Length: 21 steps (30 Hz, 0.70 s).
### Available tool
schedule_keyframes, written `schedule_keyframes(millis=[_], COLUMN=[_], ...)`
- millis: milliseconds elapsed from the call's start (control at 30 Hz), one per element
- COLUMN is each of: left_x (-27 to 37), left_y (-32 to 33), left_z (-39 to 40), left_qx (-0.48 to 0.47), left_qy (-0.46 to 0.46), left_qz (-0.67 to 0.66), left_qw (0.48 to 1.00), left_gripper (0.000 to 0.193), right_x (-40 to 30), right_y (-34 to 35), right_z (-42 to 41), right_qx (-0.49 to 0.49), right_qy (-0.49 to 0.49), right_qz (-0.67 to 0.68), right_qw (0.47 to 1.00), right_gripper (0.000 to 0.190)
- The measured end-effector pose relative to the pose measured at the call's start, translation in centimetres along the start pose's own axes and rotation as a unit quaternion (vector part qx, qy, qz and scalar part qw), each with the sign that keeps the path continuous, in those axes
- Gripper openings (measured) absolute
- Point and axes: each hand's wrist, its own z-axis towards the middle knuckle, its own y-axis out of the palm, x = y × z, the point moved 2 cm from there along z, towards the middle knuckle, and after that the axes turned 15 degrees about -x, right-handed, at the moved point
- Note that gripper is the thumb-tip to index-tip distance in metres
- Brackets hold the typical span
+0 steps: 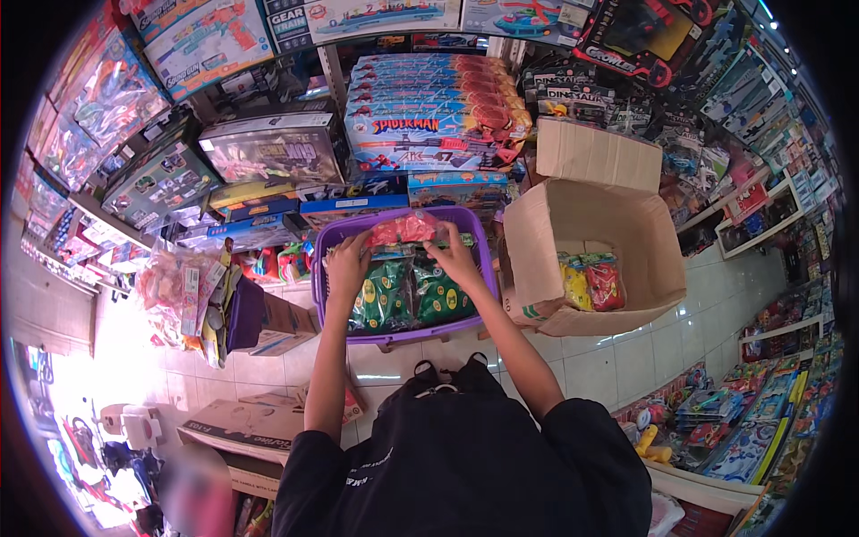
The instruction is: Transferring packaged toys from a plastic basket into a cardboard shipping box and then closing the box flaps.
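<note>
A red packet (401, 229) in clear plastic spans the space between my two hands at the back of a purple plastic basket (489, 268). My left hand (348, 263) grips its left end, and my right hand (455, 258) has thumb and fingers at its right end. Below them in the basket lie two green packets with yellow spots, the left green packet (380, 295) and the right green packet (439, 293), side by side in clear wrap. Other packets under the red one are mostly hidden.
To the right stands an open cardboard box (647, 248) holding a yellow packet (575, 285) and a red bagged packet (605, 283). Boxed toy guns (429, 137) are stacked on the shelf ahead. Bagged goods (184, 288) hang over another purple container (245, 314) at left. A person (194, 493) is at lower left.
</note>
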Motion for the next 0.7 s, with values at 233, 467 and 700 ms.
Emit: schedule_keyframes(millis=[233, 467, 700], left_x=[3.6, 8.4, 10.5], left_y=[-2.3, -5.4, -6.1], left_z=[-3.5, -6.9, -4.6], left_qx=[0.088, 0.013, 0.031], left_qy=[0.105, 0.136, 0.137], left_qz=[0.062, -0.06, -0.151], left_qw=[0.989, 0.989, 0.978], left_gripper=[0.026, 0.037, 0.048], right_x=[-1.7, -7.7, -8.6], right_y=[-0.2, -2.9, -6.6], right_z=[-1.7, -7.2, -11.2], right_qx=[0.043, 0.101, 0.14], right_qy=[-0.096, -0.17, -0.198], right_qz=[0.167, 0.276, 0.332], right_qw=[0.98, 0.94, 0.912], right_gripper=[0.025, 0.023, 0.026])
